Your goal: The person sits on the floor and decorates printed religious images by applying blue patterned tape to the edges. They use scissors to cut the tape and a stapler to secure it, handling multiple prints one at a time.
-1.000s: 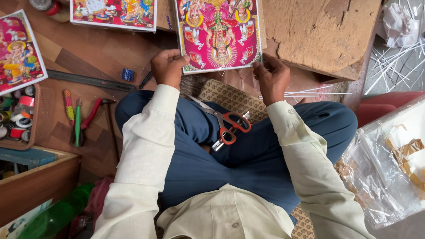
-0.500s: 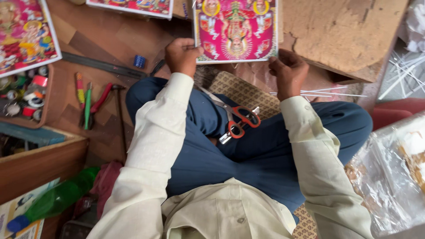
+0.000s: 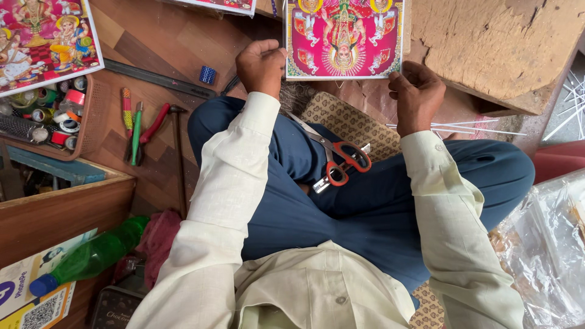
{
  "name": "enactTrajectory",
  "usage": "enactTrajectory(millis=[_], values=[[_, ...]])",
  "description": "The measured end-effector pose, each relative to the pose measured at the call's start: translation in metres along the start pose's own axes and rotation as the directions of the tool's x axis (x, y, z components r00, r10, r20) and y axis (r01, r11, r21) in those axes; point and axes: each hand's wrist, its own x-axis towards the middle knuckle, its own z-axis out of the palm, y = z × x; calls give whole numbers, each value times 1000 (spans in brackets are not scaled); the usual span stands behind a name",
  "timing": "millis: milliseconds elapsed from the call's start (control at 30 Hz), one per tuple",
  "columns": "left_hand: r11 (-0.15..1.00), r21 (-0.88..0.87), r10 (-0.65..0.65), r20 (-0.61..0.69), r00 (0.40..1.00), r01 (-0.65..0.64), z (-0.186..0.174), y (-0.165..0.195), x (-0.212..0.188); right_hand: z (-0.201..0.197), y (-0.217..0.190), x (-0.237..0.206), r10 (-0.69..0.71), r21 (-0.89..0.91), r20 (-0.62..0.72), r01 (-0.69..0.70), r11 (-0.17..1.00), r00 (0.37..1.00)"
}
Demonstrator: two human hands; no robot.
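Both hands clamp the bright printed picture (image 3: 344, 39): left hand (image 3: 262, 64), right hand (image 3: 417, 94); I'd keep grips level, scissors (image 3: 341, 161) below.

We list, by colour. At twelve o'clock, devotional picture (image 3: 344, 38): magenta ground, gold and green figures, pale border. At centre, scissors (image 3: 336, 159): red-orange handles, steel blades, lying on navy blue trousers (image 3: 292, 201). Sleeves and shirt (image 3: 317, 292): cream. Beneath the legs, mat (image 3: 347, 119): tan with a small brown repeat pattern. At eight o'clock, plastic bottle (image 3: 91, 256): green, blue cap. At ten o'clock, tray of tape rolls (image 3: 46, 109): brown, with mixed red, pink and green rolls.
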Motion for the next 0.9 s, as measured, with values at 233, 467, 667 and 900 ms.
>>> enactTrajectory(millis=[233, 467, 667, 900], values=[[987, 113, 113, 0, 994, -112, -1, 1, -4, -1, 0, 0, 4, 27, 25, -4, 1000, 1000], [875, 357, 329, 55, 943, -326, -3, 2, -9, -2, -2, -1, 10, 11, 16, -11, 1000, 1000], [895, 366, 255, 50, 966, -255, -2, 0, -7, -2, -7, -2, 72, 2, -48, -72, 997, 996], [980, 193, -86, 148, 985, 57, -1, 12, -18, -7, -2, 3, 208, 190, -13, -202, 961, 978]])
